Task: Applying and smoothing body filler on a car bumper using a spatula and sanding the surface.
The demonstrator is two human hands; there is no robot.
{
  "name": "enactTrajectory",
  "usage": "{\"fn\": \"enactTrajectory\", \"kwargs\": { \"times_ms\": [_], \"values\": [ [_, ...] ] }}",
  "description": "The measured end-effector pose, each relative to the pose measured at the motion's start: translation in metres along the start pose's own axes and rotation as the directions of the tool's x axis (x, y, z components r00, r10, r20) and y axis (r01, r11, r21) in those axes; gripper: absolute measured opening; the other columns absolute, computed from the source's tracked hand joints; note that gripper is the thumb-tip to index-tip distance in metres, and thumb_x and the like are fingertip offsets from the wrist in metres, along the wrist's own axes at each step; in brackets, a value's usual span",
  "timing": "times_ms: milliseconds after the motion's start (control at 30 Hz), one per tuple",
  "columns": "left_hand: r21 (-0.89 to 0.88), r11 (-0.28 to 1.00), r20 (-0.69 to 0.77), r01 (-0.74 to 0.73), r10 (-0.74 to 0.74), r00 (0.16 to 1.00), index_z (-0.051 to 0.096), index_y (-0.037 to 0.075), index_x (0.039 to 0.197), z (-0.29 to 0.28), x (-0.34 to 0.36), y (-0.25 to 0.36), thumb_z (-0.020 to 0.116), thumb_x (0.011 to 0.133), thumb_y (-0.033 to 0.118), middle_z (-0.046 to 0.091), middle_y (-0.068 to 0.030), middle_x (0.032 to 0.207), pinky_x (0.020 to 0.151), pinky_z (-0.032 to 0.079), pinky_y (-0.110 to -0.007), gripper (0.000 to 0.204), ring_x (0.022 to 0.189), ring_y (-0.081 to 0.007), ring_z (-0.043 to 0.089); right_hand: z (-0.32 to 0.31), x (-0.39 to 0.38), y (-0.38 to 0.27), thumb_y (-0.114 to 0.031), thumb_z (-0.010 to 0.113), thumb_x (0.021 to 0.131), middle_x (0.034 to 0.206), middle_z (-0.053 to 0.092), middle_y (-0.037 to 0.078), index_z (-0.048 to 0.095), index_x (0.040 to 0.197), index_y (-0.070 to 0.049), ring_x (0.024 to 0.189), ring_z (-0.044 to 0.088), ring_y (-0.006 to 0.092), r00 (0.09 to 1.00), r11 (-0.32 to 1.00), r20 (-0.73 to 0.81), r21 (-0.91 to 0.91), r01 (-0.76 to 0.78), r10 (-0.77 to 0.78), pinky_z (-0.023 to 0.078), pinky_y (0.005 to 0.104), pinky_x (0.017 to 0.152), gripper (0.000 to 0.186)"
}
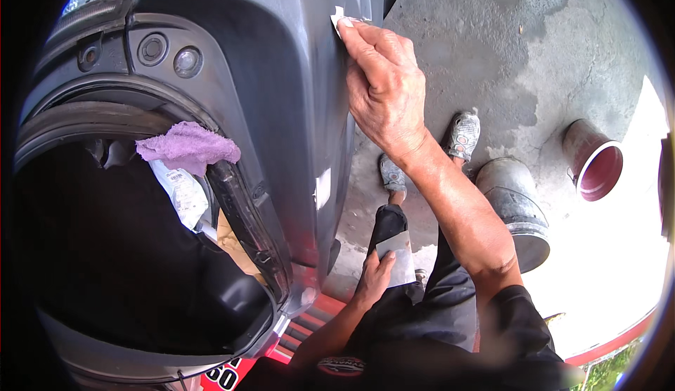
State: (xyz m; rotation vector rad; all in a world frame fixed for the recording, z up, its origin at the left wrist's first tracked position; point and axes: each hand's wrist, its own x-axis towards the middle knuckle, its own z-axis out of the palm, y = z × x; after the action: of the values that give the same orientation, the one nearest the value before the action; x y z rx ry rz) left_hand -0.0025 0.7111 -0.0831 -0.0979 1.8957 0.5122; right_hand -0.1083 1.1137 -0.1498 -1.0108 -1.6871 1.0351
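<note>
The dark grey rear of a car curves down the left half of the view, and its bumper runs along the outer side. At the bumper's upper outer edge, my right hand pinches a small white piece that looks like paper or tape, pressed against the surface. My left hand is lower down, in front of my legs, its thumb and fingers closed on a pale grey sheet. Another white patch sits on the bumper between the two hands.
A purple cloth lies over the edge of the open trunk, above a white plastic packet. Beyond my right arm, a grey bucket and a red-lined bucket are on the concrete floor. My feet are close by the bumper.
</note>
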Motion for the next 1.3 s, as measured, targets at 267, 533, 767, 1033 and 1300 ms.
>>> {"fn": "enactTrajectory", "kwargs": {
  "times_ms": [267, 533, 767, 1033, 1300],
  "values": [
    [-0.068, 0.998, 0.003, -0.003, 0.003, 1.0, 0.066, -0.005, 0.12, -0.004, 0.003, 0.006, 0.064, 0.111, 0.026, 0.07, -0.0115, 0.096, 0.082, 0.052, -0.041, 0.033, 0.089, -0.0211, 0.062, -0.021, -0.007, 0.013, 0.01, 0.07, 0.082, 0.13, 0.076, 0.005, 0.075, 0.134, -0.008, 0.114, 0.066, 0.0304, 0.994, 1.0, 0.112, 0.019, 0.015, -0.017, 0.052, 0.0403, 0.104, 0.055],
    [-0.042, 0.999, 0.024, 0.021, -0.02, 1.0, 0.066, -0.007, 0.124, 0.002, 0.004, 0.018, 0.063, 0.112, 0.029, 0.072, -0.0166, 0.102, 0.089, 0.054, -0.042, 0.038, 0.094, -0.0253, 0.066, -0.005, 0.01, 0.018, 0.009, 0.074, 0.079, 0.126, 0.077, 0.004, 0.077, 0.13, -0.01, 0.11, 0.067, 0.0305, 0.995, 0.995, 0.003, 0.003, 0.104, -0.104, 0.052, 0.0407, 0.102, 0.055],
    [-0.03, 0.999, 0.06, 0.041, -0.039, 0.997, 0.066, -0.008, 0.123, -0.001, 0.001, 0.034, 0.063, 0.111, 0.03, 0.073, -0.0184, 0.105, 0.089, 0.054, -0.043, 0.04, 0.095, -0.0259, 0.067, -0.031, 0.011, 0.017, 0.011, 0.074, 0.077, 0.127, 0.076, 0.004, 0.076, 0.131, -0.009, 0.111, 0.066, 0.0308, 0.977, 0.992, 0.172, 0.047, 0.116, -0.123, 0.052, 0.0418, 0.104, 0.057],
    [-0.396, 0.918, 0.004, 0.021, -0.021, 1.0, 0.067, -0.003, 0.129, 0.019, -0.013, 0.107, 0.065, 0.112, 0.02, 0.071, -0.0061, 0.114, 0.095, 0.051, -0.033, 0.029, 0.104, -0.0137, 0.063, -0.04, 0.02, 0.017, 0.01, 0.073, 0.077, 0.127, 0.075, 0.005, 0.074, 0.132, -0.008, 0.11, 0.066, 0.0311, 0.989, 0.997, 0.125, 0.032, 0.075, -0.078, 0.053, 0.0417, 0.102, 0.058],
    [-0.747, 0.624, -0.154, -0.229, 0.172, 0.973, 0.062, 0.002, 0.144, 0.003, -0.006, 0.265, 0.052, 0.113, 0.012, 0.071, -0.0131, 0.137, 0.108, 0.056, -0.041, 0.034, 0.128, -0.0267, 0.068, -0.189, -0.028, -0.076, -0.005, 0.079, 0.079, 0.135, 0.072, 0.005, 0.073, 0.14, -0.011, 0.123, 0.063, 0.0345, 0.785, 0.98, 0.59, 0.165, 0.109, -0.187, 0.055, 0.0442, 0.108, 0.061]
  ]
}}
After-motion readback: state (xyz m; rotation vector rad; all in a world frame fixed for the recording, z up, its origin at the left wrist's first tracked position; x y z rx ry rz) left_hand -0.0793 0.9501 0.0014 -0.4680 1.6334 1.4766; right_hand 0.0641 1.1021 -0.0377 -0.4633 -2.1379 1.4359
